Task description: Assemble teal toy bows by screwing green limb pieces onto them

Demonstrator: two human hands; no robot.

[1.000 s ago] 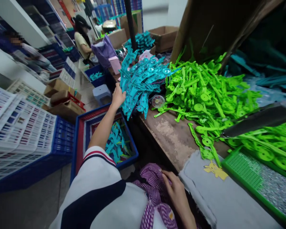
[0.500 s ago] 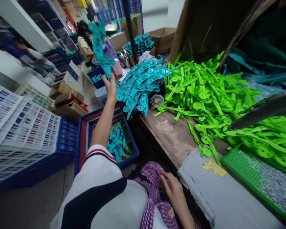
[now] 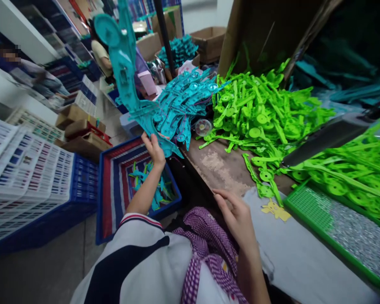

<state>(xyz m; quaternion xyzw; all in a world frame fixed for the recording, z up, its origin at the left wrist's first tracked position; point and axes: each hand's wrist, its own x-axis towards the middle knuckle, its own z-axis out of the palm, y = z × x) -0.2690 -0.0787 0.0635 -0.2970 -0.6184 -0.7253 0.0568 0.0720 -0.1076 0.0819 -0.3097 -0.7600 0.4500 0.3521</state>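
My left hand [image 3: 154, 151] is closed around the lower end of a long teal plastic part [image 3: 123, 71] with a round disc at its top, raised upright in front of me. Behind the hand, a pile of similar teal parts [image 3: 185, 101] lies at the table's far left end. My right hand [image 3: 237, 215] is over the table's front edge, beside the grey cloth. Its fingers are curled, thumb near index finger; whatever may be between them is hidden. Below my left arm, a blue crate [image 3: 99, 202] with a striped lining holds teal and lime pieces.
Lime-green parts [image 3: 259, 114] are heaped across the table [image 3: 221, 162]. A dark tool [image 3: 323, 139] hangs over them. A green tray [image 3: 307, 211] of small metal pieces is at right, by a grey cloth [image 3: 297, 257]. White crates [image 3: 31, 169] stand left; two people are beyond.
The teal part and my left hand have come lower and nearer. My right hand has risen from the apron to the table's edge. The view has shifted slightly.
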